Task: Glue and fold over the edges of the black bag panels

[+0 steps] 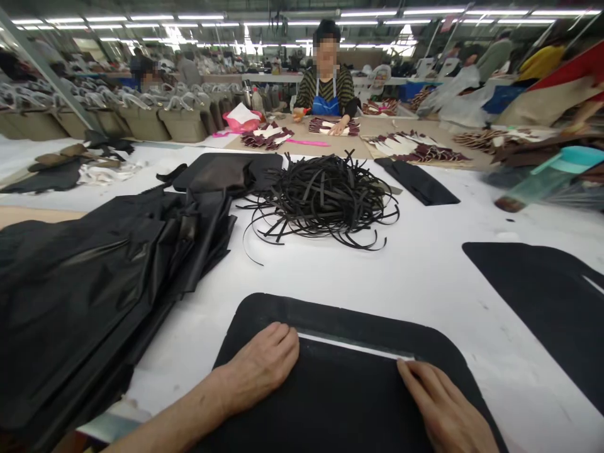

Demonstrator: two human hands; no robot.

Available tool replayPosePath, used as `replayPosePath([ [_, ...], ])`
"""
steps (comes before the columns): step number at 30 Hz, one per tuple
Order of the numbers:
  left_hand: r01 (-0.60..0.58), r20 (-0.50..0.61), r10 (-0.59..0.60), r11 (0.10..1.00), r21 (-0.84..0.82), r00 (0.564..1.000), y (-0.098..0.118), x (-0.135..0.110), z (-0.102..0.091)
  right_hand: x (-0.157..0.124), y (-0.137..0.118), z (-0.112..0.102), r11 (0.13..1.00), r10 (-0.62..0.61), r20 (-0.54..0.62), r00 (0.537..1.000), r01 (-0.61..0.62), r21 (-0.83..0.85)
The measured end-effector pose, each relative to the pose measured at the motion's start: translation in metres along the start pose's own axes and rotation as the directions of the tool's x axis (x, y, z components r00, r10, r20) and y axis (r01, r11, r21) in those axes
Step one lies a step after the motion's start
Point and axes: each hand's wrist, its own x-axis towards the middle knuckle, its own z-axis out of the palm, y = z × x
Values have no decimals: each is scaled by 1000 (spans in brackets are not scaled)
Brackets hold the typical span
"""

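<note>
A black panel [349,396] with rounded corners lies on the white table in front of me. Across its upper part runs a narrow white band [349,345]; whether it is a slot or a strip I cannot tell. My left hand [264,358] is closed at the band's left end, fingers curled down on the panel and their tips hidden. At the right end, my right hand [443,402] has its fingers pressed together, the tips touching the panel's edge along the band.
Black sheets [94,270] are piled at left. A heap of thin black strips [330,195] lies ahead. Another black panel [542,302] is at right, near a clear bottle with a turquoise lid [552,176]. Across the table a person [328,88] handles maroon and cream pieces [330,127].
</note>
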Motion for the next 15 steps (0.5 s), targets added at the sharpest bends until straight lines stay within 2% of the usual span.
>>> replayPosePath([
  [5, -34, -100, 35, 999, 4, 994, -12, -16, 0, 1, -3, 2, 1000, 14, -10, 1000, -14, -16],
  [9, -11, -75, 9, 1000, -27, 997, -18, -21, -5, 0, -2, 7, 1000, 11, -19, 1000, -11, -28],
  [15, 36, -30, -37, 998, -41, 999, -24, -24, -2, 13, 5, 12, 1000, 11, -16, 1000, -11, -14],
])
